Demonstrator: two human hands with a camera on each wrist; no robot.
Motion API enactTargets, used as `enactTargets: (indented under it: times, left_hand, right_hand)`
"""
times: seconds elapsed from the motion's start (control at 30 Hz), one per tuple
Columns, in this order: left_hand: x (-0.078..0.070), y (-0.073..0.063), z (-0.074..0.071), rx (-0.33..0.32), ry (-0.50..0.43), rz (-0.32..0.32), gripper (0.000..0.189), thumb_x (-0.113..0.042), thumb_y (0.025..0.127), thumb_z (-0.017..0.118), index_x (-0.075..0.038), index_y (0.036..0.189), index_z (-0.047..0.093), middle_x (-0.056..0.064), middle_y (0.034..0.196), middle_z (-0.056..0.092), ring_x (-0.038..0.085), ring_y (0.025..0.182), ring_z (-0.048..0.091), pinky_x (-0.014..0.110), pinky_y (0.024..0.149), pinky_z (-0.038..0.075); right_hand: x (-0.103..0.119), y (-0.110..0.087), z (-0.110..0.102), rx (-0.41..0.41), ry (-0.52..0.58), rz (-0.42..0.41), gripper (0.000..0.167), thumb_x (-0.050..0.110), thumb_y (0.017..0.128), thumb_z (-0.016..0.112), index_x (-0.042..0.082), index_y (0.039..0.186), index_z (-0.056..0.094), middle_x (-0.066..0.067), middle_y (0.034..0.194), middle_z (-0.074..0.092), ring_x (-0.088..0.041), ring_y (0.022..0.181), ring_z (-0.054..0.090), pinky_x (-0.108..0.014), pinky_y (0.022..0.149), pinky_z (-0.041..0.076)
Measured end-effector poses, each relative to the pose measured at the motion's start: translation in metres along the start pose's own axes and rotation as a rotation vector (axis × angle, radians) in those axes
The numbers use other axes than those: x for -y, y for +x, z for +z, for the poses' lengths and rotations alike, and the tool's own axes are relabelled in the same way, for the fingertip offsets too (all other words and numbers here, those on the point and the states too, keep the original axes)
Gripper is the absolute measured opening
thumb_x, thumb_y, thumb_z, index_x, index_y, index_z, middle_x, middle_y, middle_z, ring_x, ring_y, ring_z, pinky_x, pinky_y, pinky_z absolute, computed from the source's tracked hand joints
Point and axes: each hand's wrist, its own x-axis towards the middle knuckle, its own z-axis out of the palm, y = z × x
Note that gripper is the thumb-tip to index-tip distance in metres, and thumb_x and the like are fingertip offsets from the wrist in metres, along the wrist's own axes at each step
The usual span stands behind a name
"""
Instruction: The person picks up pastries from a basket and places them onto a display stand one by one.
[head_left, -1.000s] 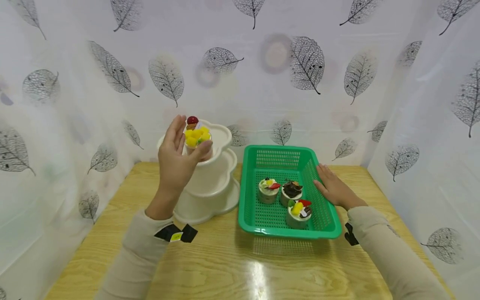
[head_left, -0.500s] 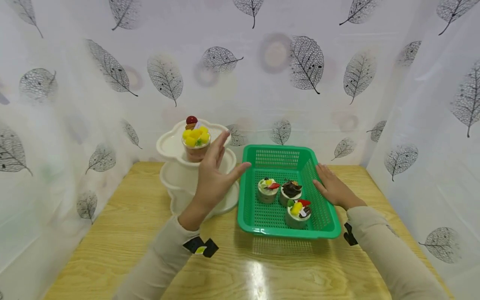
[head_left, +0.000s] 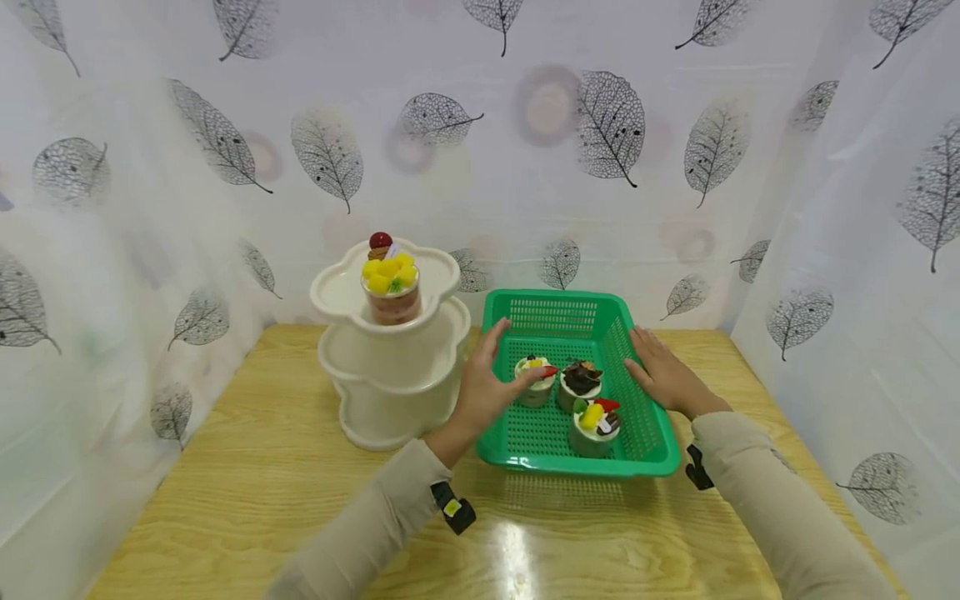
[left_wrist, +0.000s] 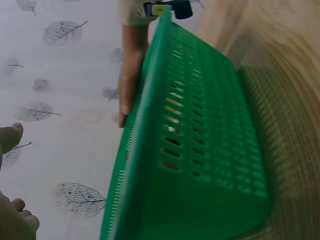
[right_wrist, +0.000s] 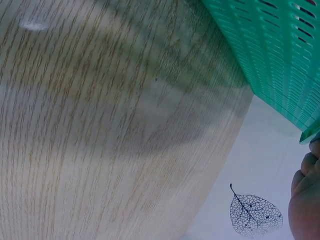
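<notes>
My left hand (head_left: 482, 393) hovers over the left rim of the green basket (head_left: 557, 463), fingers and thumb spread and nothing held. Its thumb overlaps a dessert cup with a strawberry slice (head_left: 535, 392) in the head view. Beside that stand a chocolate-topped cup (head_left: 581, 382) and a cup with yellow fruit and a strawberry (head_left: 592, 437), all inside the basket. My right hand (head_left: 670, 377) rests on the basket's right rim with straight fingers. A fourth cup (head_left: 393, 300), topped with yellow fruit cubes and a cherry, stands upright on the top tier of a white stand (head_left: 397, 358).
The three-tier stand with wavy-edged trays is left of the basket on a wooden table (head_left: 247, 467). Its two lower tiers carry nothing visible. A pale curtain with leaf prints (head_left: 480, 183) surrounds the table at the back and sides.
My left hand has let go of the cherry-topped cup on the stand's top tier and moved right and down to the basket. My right hand has stayed on the rim.
</notes>
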Motion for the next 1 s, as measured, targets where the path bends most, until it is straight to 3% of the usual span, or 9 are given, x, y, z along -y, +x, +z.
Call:
enactTargets:
  times: [0.37, 0.57, 0.83, 1.0]
  left_hand:
    - [0.025, -0.006, 0.03, 0.133, 0.116, -0.269, 0.091, -0.036, 0.08, 0.078, -0.009, 0.151, 0.027, 0.014, 0.153, 0.031, 0.034, 0.138, 0.033, 0.054, 0.107, 0.036]
    - [0.029, -0.006, 0.038, 0.134, 0.12, -0.368, 0.092, -0.035, 0.081, 0.077, -0.009, 0.152, 0.024, 0.013, 0.154, 0.028, 0.034, 0.14, 0.03, 0.053, 0.109, 0.033]
    - [0.036, -0.003, 0.047, 0.136, 0.142, -0.44, 0.093, -0.029, 0.081, 0.079, -0.004, 0.151, 0.022, 0.018, 0.153, 0.029, 0.036, 0.138, 0.032, 0.052, 0.109, 0.034]
    - [0.033, 0.002, 0.044, 0.177, 0.142, -0.47, 0.092, -0.027, 0.082, 0.078, -0.005, 0.152, 0.022, 0.017, 0.154, 0.027, 0.035, 0.14, 0.029, 0.051, 0.11, 0.032]
  right_hand:
    - [0.0, 0.001, 0.0, -0.003, -0.005, -0.002, 0.068, 0.039, 0.105, 0.03, -0.006, 0.151, 0.007, -0.029, 0.156, 0.004, -0.046, 0.143, 0.002, -0.06, 0.115, 0.008]
    - [-0.001, 0.0, 0.002, -0.001, 0.001, 0.003, 0.068, 0.039, 0.105, 0.031, -0.006, 0.151, 0.006, -0.028, 0.156, 0.003, -0.045, 0.143, 0.001, -0.059, 0.115, 0.006]
    - [0.0, -0.001, 0.002, 0.002, 0.012, 0.0, 0.068, 0.037, 0.105, 0.031, -0.006, 0.151, 0.006, -0.029, 0.156, 0.003, -0.045, 0.143, 0.0, -0.059, 0.115, 0.005]
    - [0.002, 0.0, 0.001, -0.001, 0.012, 0.006, 0.068, 0.038, 0.105, 0.03, -0.007, 0.151, 0.006, -0.029, 0.156, 0.004, -0.045, 0.144, 0.0, -0.058, 0.116, 0.005]
